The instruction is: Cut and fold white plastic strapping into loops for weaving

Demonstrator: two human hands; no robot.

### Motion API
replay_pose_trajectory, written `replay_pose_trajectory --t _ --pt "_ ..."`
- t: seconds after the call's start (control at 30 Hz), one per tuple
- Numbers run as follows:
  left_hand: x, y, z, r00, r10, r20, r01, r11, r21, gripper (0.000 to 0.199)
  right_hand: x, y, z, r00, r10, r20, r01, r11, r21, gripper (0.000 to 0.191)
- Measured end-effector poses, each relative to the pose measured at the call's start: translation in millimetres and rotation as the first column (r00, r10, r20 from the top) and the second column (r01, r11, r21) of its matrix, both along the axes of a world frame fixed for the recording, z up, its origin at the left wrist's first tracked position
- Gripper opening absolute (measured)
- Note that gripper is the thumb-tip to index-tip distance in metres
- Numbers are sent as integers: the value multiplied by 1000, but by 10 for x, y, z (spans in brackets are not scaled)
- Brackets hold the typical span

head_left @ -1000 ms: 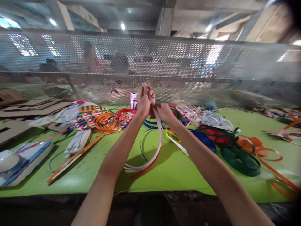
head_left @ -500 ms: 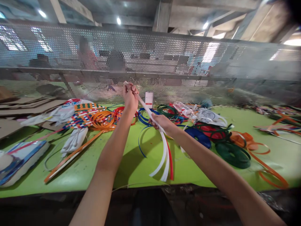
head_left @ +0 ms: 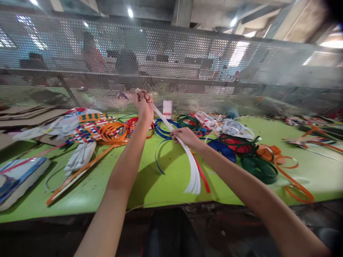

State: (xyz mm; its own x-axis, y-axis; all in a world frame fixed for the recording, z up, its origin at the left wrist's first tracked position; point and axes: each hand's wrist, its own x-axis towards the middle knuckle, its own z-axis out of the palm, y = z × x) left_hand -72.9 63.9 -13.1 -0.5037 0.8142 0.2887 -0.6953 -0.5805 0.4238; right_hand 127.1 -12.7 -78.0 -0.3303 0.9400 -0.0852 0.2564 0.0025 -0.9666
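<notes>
Crumpled clear plastic bag on the green desk, can't tell what's inside. Hands are apart: left hand clamped round the top of the flat white plastic strips, right hand pinching them midway, tails fanned out over the desk.

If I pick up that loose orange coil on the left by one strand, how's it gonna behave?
The orange coil would probably flop and spread, since its loops lie loosely fanned. It's likely light, being thin, narrow strands. It might drag on the woven piece, which it touches.
</notes>
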Motion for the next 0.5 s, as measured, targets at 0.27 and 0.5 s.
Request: replay_pose_trajectory --t 0.27,0.5 --pt "-117 -55 56 997 61 56 -61 998 -8 30 49 -8 6 1000 20 -12 -20 998 -55 24" --pt "-285 9 56 993 98 66 -96 995 -43 28 271 72 -10 996 59 -63 -79 919 -385 18"
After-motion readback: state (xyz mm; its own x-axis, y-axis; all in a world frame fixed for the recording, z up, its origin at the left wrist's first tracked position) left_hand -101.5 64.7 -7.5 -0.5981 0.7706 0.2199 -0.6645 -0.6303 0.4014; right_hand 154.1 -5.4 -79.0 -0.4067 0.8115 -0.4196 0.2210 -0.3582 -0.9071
